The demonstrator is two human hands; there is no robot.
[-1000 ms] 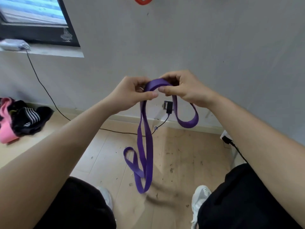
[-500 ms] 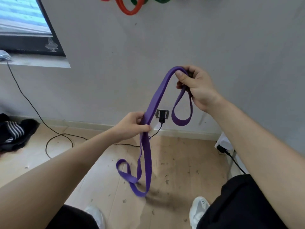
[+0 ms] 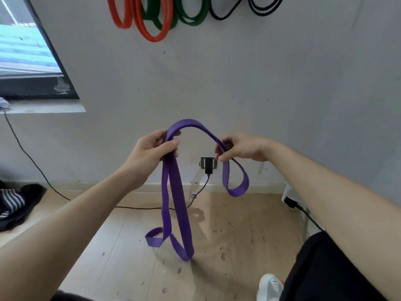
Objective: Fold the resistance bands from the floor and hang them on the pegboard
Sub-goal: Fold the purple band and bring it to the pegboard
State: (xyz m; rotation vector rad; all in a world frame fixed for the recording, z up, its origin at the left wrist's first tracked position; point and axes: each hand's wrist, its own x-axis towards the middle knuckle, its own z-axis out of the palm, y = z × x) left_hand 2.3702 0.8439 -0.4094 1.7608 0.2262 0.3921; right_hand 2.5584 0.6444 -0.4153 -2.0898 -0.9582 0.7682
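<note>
Above the black wall plug (image 3: 208, 165), the left hand (image 3: 152, 152) grips and the right hand (image 3: 243, 148) pinches the flat purple rubber resistance band (image 3: 176, 203), arched between them, likely to double its hanging loops.

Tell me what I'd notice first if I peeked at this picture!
The long purple band in the middle grabs the eye first: the left hand and the right hand hold it up in an arch, and its long loop dangles toward the wooden floor. Next come the bright orange bands and green bands hanging high on the wall.
</note>
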